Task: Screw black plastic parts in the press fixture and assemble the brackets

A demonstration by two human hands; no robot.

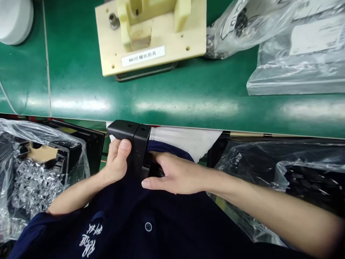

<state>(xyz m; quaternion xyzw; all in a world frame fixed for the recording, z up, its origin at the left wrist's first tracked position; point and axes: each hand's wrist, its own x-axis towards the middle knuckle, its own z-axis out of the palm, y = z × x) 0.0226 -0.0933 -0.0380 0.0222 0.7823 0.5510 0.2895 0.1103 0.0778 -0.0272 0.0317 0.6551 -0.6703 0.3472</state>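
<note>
My left hand (116, 162) is closed around a matte black plastic housing (138, 144), thumb pressed flat on its face; a blunt, rounded arm juts from its top toward my left, and two small round recesses sit either side of a fine seam. My right hand (176, 172) pinches a dark ridged piece (156, 170) just beside it, thumb in front and the other fingers mostly hidden; whether that piece is joined to the housing, I cannot tell. Both are in front of my navy cloth shirt (167, 223), at the front edge of the glossy green workbench (210, 93). On that smooth surface sits a cream-coloured fixture (172, 43), a drilled slab with chunky upright blocks, a stubby metal post (114, 21) and a white paper label (142, 56). To its right lie a crinkled clear bag (250, 30) of small dark pieces and a flatter, milky plastic bag (291, 81). Near my left forearm, a clear liner (81, 151) wraps shiny, jagged-looking small pieces (32, 183).
</note>
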